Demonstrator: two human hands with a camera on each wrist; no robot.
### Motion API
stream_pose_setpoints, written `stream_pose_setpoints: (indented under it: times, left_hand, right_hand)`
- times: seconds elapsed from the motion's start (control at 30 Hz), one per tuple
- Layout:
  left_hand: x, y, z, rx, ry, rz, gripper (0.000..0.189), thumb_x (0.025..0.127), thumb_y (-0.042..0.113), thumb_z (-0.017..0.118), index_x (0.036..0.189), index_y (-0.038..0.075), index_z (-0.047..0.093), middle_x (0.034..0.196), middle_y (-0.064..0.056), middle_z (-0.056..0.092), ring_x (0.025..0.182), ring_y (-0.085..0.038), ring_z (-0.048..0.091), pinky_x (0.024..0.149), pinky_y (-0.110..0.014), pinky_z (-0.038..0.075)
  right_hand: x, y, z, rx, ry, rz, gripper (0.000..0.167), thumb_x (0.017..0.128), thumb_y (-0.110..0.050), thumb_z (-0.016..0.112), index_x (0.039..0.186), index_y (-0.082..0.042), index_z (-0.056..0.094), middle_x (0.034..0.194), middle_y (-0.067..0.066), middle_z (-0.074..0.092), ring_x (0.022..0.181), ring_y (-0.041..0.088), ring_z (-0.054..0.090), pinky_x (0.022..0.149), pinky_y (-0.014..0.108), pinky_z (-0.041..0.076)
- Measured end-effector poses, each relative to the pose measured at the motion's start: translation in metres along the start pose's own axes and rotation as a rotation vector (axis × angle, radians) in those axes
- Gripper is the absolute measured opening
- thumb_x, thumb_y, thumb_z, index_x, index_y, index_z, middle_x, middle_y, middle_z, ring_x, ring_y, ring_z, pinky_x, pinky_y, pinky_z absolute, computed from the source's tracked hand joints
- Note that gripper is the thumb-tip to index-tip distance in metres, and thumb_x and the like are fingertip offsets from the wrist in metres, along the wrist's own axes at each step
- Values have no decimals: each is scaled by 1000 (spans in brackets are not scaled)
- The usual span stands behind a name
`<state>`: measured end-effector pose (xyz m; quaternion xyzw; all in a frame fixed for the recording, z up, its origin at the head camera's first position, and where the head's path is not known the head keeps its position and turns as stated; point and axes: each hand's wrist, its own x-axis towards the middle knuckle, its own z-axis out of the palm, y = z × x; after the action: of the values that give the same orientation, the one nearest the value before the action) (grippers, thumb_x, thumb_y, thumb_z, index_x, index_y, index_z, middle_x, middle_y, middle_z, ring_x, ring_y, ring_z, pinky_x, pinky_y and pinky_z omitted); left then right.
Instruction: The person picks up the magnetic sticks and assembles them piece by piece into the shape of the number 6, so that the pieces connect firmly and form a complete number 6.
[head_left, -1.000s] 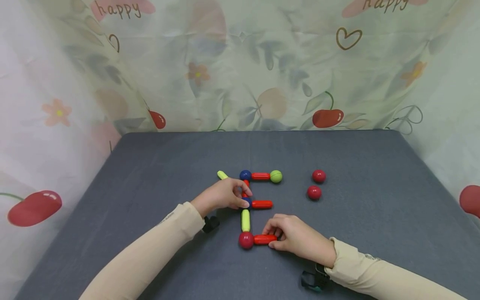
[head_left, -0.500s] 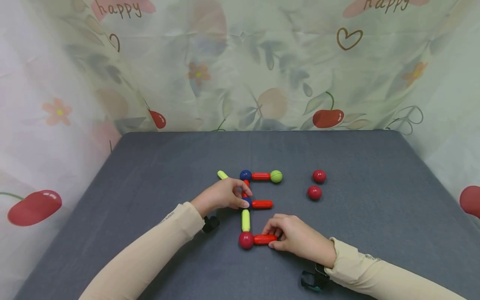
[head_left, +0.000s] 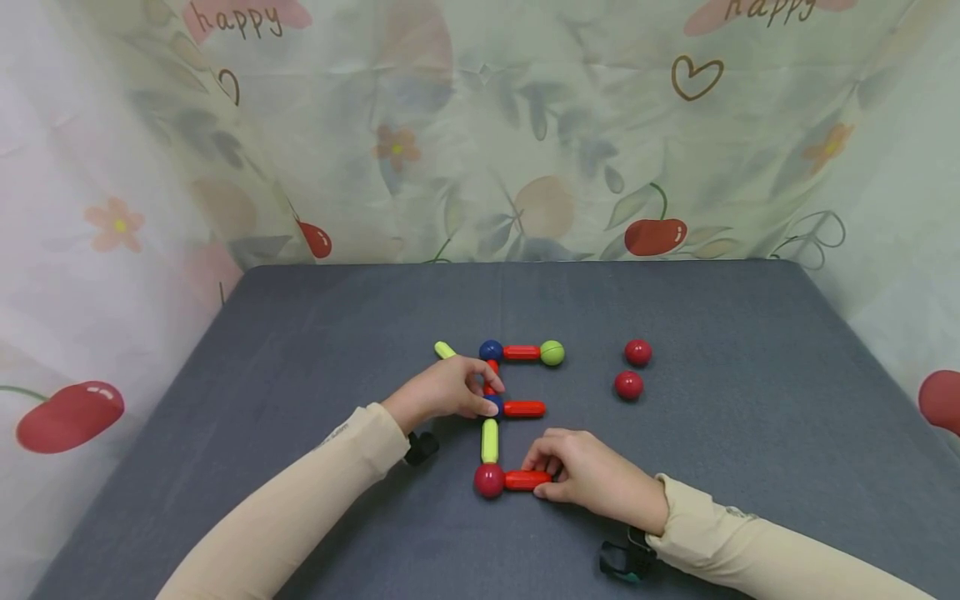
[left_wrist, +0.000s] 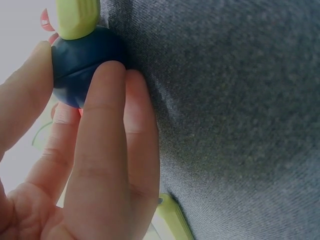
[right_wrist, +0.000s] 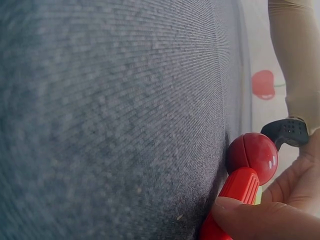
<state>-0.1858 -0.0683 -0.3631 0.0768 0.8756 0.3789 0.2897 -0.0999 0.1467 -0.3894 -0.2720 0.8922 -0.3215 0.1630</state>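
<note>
Lower red rod [head_left: 528,481]: on the counter [head_left: 675,517], its inner end against the red ball [head_left: 490,481]. The right hand [head_left: 596,471] pinches its outer end, presumably to keep it aligned. A yellow-green rod [head_left: 490,442] runs from that ball to the middle blue ball [left_wrist: 82,52], which the left hand [head_left: 446,387] grips between thumb and fingers, apparently as an anchor. Beyond it stand the far blue ball [head_left: 491,350] and green ball [head_left: 552,352]. Compared with half a second ago, the lower red rod, red ball and right hand have shifted slightly left; the left hand's position is unchanged.
</note>
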Motion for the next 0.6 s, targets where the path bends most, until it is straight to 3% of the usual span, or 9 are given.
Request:
stream_pose_setpoints:
  times: [0.17, 0.37, 0.6]
  left_hand:
    - [0, 0, 0, 5, 0, -2, 25, 81, 17, 79, 104, 16, 70, 85, -9, 60, 73, -18, 60, 70, -28, 54]
    - [0, -1, 0, 18, 3, 5, 25, 81, 18, 79, 105, 17, 70, 85, -9, 60, 73, -18, 60, 71, -29, 54]
    - [0, -3, 0, 18, 10, 7, 24, 81, 19, 79, 103, 19, 70, 86, -9, 59, 74, -19, 60, 69, -28, 53]
  right_hand:
    - [1, 0, 0, -5, -1, -4, 20, 77, -8, 80, 91, -17, 68, 81, -9, 57, 73, 4, 53, 66, 20, 48]
    - [-3, -1, -10, 4, 4, 35, 31, 78, -13, 80, 106, -16, 66, 92, -5, 60, 81, 9, 56, 69, 22, 51]
    - [-11, 4, -48, -37, 201, 103, 44, 81, -18, 79, 121, -12, 61, 114, 7, 64, 99, 22, 62, 84, 38, 54]
